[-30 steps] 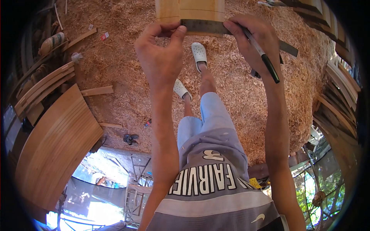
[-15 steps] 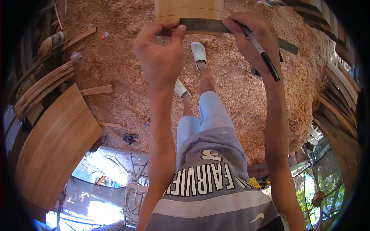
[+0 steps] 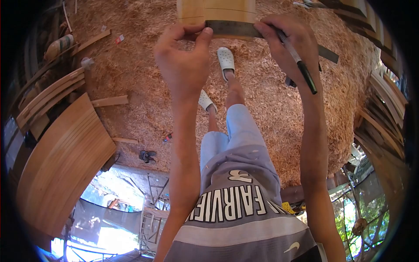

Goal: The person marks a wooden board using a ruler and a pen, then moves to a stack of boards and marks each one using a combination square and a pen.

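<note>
A dark metal ruler (image 3: pixel 230 28) lies across the near end of a pale wooden board (image 3: pixel 235 9), which bears thin lines drawn across it. My left hand (image 3: pixel 185 54) pinches the ruler's left end between thumb and fingertips. Further along, my right hand (image 3: pixel 293 41) has its thumb on the ruler and its fingers curled around; a stretch of the ruler sticks out beyond that hand. A pen (image 3: pixel 301 65) with a dark cap end is also tucked in the right hand, slanting down over the wrist. The board's far end is cut off by the frame's top.
Wood shavings (image 3: pixel 279 131) cover the ground around my white clogs (image 3: pixel 225 59). To the left stand a wide curved wooden panel (image 3: pixel 65 161) and several curved strips (image 3: pixel 52 96). Stacked timber (image 3: pixel 384 113) lines the right side. A small dark object (image 3: pixel 147 156) lies on the ground.
The view has shifted very slightly, and both hands with the ruler appear a few pixels further right. Their hold on the ruler and pen looks the same.
</note>
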`<action>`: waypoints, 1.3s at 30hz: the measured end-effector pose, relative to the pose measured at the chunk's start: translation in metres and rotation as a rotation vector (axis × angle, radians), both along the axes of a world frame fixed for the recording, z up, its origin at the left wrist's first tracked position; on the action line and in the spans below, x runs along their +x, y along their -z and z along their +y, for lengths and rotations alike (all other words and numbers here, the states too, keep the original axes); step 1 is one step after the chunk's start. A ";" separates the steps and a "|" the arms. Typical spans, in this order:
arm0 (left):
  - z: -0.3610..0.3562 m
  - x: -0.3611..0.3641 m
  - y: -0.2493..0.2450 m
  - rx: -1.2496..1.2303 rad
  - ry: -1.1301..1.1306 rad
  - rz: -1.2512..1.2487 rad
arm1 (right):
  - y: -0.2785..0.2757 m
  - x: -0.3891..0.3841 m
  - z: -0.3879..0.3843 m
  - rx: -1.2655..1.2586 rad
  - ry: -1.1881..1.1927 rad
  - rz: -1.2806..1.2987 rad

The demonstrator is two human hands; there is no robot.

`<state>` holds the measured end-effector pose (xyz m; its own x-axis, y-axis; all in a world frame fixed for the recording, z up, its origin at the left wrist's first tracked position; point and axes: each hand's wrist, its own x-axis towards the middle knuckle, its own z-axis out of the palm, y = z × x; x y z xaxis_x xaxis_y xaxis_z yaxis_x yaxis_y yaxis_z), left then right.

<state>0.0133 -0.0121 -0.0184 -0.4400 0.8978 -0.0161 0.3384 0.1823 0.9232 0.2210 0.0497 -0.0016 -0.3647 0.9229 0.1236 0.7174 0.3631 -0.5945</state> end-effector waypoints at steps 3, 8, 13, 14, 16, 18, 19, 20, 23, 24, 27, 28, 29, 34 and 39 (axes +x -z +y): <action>0.001 0.002 0.000 -0.029 -0.021 -0.093 | -0.012 -0.006 0.000 0.139 -0.028 -0.012; -0.001 0.004 0.002 0.001 -0.009 -0.015 | -0.020 -0.028 -0.013 -0.241 0.323 0.854; -0.001 0.008 0.001 0.049 -0.035 0.021 | -0.010 -0.015 -0.010 -0.258 -0.035 0.659; -0.001 0.008 0.000 0.049 -0.037 0.022 | -0.014 -0.008 -0.007 -0.293 -0.123 0.568; -0.001 0.008 -0.001 0.045 -0.024 0.076 | -0.011 -0.008 -0.005 -0.328 -0.211 0.477; -0.001 0.008 0.000 0.049 -0.025 0.064 | -0.001 -0.016 -0.006 -0.251 -0.158 0.638; -0.001 0.008 0.001 0.055 -0.026 0.051 | -0.001 -0.014 -0.005 -0.253 -0.156 0.638; -0.001 0.007 0.002 0.053 -0.024 0.051 | -0.003 -0.011 -0.002 -0.215 -0.211 0.566; -0.001 0.008 0.003 0.065 -0.047 -0.051 | -0.002 -0.012 -0.002 -0.134 -0.263 0.494; -0.001 0.007 0.004 0.067 -0.040 -0.026 | -0.001 -0.013 -0.002 -0.091 -0.263 0.495; -0.001 0.006 0.004 0.069 -0.026 -0.008 | -0.003 -0.013 -0.002 -0.096 -0.278 0.441; -0.001 0.006 0.004 0.071 -0.022 -0.017 | -0.003 -0.014 -0.002 -0.097 -0.277 0.441; -0.001 0.006 0.003 0.070 -0.021 -0.017 | -0.003 -0.015 -0.003 -0.087 -0.275 0.422; -0.001 0.006 0.001 0.063 -0.010 0.045 | -0.005 -0.016 -0.004 -0.075 -0.267 0.371; -0.001 0.005 0.001 0.055 -0.005 0.063 | -0.005 -0.018 -0.005 -0.039 -0.248 0.344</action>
